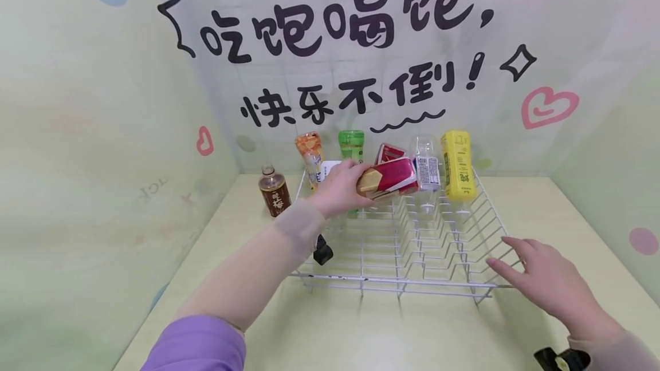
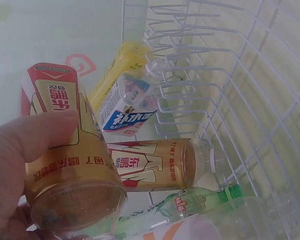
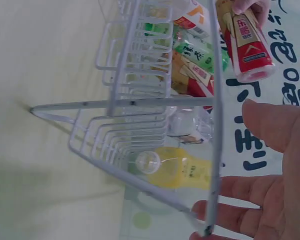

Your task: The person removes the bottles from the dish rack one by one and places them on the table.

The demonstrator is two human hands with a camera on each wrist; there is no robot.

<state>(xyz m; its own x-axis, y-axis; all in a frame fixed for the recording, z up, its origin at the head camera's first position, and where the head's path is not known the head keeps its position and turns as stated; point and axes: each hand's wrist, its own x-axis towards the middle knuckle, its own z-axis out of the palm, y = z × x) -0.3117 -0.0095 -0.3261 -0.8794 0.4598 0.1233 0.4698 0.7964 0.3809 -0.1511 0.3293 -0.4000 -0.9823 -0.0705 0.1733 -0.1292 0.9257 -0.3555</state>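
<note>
Head view: what does the left hand (image 1: 340, 186) have?

It grips a red-and-gold Dongpeng bottle (image 1: 389, 177), tilted, over the back part of the white wire rack (image 1: 399, 281); I can't make out its neck in any view

And the grip?

Left wrist view shows the thumb across the label; the other fingers are mostly hidden behind the bottle, and the hand runs out of the picture

Any twin?

Yes, a second Dongpeng bottle (image 2: 152, 165) leans neck-down in the rack, largely covered by the held one from the head

What else is blocked?

The lower part of the green bottle (image 1: 352, 142), and a white item (image 1: 331, 167) too covered to name

Right hand (image 1: 559, 285)?

Fingers spread, holding nothing, at the rack's right side; bars cross the fingertips in the right wrist view, so I can't tell whether they touch
</note>
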